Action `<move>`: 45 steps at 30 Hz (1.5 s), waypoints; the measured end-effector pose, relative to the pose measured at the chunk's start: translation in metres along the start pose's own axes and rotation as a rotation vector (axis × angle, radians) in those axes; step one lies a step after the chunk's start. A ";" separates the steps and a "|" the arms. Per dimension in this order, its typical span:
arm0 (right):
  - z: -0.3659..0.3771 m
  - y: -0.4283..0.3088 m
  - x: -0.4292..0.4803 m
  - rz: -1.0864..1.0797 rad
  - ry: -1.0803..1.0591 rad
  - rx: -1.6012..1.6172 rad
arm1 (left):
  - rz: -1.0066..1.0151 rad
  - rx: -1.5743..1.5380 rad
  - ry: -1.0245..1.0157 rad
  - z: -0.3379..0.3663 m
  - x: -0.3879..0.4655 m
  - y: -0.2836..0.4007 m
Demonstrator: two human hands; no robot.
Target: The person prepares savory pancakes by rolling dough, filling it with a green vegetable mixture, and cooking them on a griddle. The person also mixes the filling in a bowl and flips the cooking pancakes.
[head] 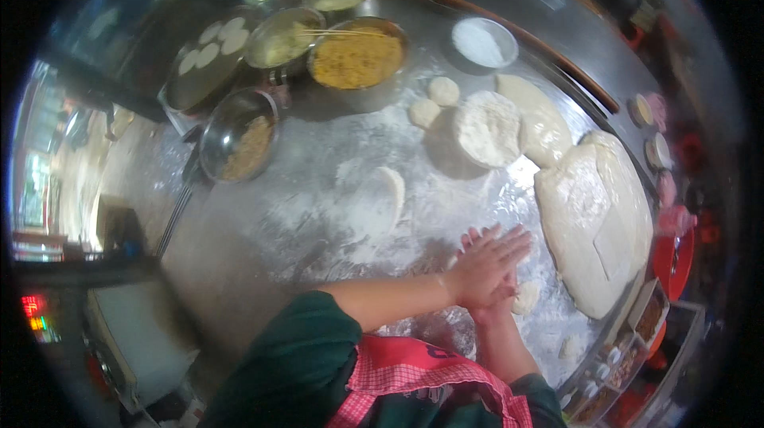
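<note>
My left hand (484, 267) lies across my right hand (500, 299), palm to palm, with the fingers stretched out over the floured metal worktop (286, 213). Whether anything is between the palms is hidden. Beside my right wrist rests a small lump of dough (526, 298). Another small dough piece (570, 346) lies nearer the worktop's right edge. A large slab of dough (573, 261) spreads to the right of my hands, and a second smooth mass of dough (540, 120) sits behind it. Beyond my hands stands a bowl of flour (488, 129), with two round dough balls (434, 102) next to it.
A steel bowl of crumbly filling (248, 147) stands at left. Farther back are a bowl of yellow filling (358, 61) with chopsticks across its rim, a bowl of white powder (483, 43), and a round pan (200, 84) bearing several pale discs. A wooden rod (525, 40) lines the far side.
</note>
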State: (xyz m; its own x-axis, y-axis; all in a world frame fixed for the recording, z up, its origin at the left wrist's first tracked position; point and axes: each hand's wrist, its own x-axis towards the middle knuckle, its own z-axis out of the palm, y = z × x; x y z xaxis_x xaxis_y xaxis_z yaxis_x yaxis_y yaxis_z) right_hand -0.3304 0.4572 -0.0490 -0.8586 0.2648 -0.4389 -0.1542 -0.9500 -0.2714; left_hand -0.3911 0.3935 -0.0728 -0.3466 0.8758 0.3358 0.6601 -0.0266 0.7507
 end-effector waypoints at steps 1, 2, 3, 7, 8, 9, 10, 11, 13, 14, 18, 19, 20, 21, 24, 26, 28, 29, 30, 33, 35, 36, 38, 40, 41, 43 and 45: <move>-0.006 0.004 0.004 -0.014 -0.033 -0.018 | -0.023 0.045 0.053 -0.005 0.003 -0.006; -0.012 0.005 0.006 -0.018 -0.048 -0.035 | -0.044 -0.003 -0.046 -0.011 0.001 -0.006; -0.017 0.007 0.008 -0.019 -0.048 -0.048 | -0.089 -0.063 -0.058 -0.021 0.001 -0.010; -0.027 -0.001 0.013 0.274 0.230 -0.005 | -0.249 0.010 -0.194 -0.061 -0.006 -0.033; -0.027 -0.001 0.016 0.293 0.237 -0.004 | -0.210 0.027 -0.208 -0.069 -0.009 -0.037; -0.026 -0.002 0.018 0.296 0.160 0.003 | -0.201 0.040 -0.227 -0.075 -0.011 -0.041; -0.025 0.000 0.022 0.290 0.098 0.038 | -0.194 0.067 -0.201 -0.080 -0.012 -0.043; -0.024 0.001 0.025 0.258 0.126 -0.046 | -0.353 -0.162 -0.262 -0.085 -0.013 -0.046; -0.024 0.005 0.028 0.221 0.100 -0.094 | -0.644 -0.593 -0.237 -0.094 -0.013 -0.052; -0.026 0.006 0.029 0.182 0.092 -0.146 | -0.854 -0.557 -0.127 -0.099 -0.012 -0.057; -0.039 -0.001 0.017 0.135 0.145 -0.099 | -0.833 -0.211 0.482 -0.130 -0.004 -0.107; -0.043 -0.005 0.012 0.119 0.116 -0.090 | -0.652 -0.078 0.572 -0.137 -0.004 -0.123; -0.047 -0.008 0.007 0.126 0.148 -0.085 | -0.540 0.150 0.446 -0.142 -0.002 -0.139; -0.050 -0.011 0.001 0.113 0.151 -0.085 | -0.397 0.356 0.342 -0.145 -0.001 -0.153; -0.059 -0.016 -0.017 0.074 0.188 -0.035 | -0.317 0.563 0.115 -0.135 -0.007 -0.165; -0.067 -0.019 -0.029 0.041 0.188 0.002 | -0.342 0.595 0.098 -0.125 -0.012 -0.155; -0.079 -0.027 -0.043 -0.029 0.171 0.034 | -0.293 0.613 0.191 -0.110 -0.015 -0.134; -0.087 -0.035 -0.051 -0.068 0.162 0.065 | -0.306 0.458 0.117 -0.095 -0.015 -0.120; -0.096 -0.045 -0.060 -0.124 0.136 0.090 | -0.297 0.297 0.069 -0.076 -0.018 -0.103; -0.122 -0.086 -0.090 -0.380 0.187 0.090 | -0.140 -0.048 -0.181 -0.008 -0.010 -0.059; -0.132 -0.108 -0.108 -0.541 0.332 0.073 | -0.119 -0.130 -0.292 0.042 0.004 -0.034; -0.133 -0.119 -0.117 -0.610 0.445 0.067 | -0.113 -0.107 -0.288 0.064 0.015 -0.023; -0.131 -0.130 -0.132 -0.722 0.538 0.001 | -0.130 -0.056 -0.346 0.086 0.031 -0.009; -0.130 -0.127 -0.140 -0.685 0.516 0.026 | -0.137 -0.034 -0.437 0.103 0.044 0.006; -0.132 -0.123 -0.144 -0.693 0.544 0.011 | -0.188 0.030 -0.557 0.108 0.049 0.012; -0.144 -0.109 -0.150 -0.611 0.566 0.005 | -0.208 0.126 -0.650 0.110 0.055 0.017; -0.164 -0.099 -0.155 -0.590 0.579 -0.020 | -0.143 0.071 -0.666 0.112 0.052 0.023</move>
State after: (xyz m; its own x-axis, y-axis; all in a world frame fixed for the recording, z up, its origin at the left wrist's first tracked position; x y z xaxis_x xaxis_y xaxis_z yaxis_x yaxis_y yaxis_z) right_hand -0.1023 0.5370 -0.0944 -0.2507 0.7675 -0.5900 -0.4871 -0.6267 -0.6083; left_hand -0.3198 0.4920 -0.1018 0.0354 0.9786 -0.2028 0.6881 0.1233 0.7150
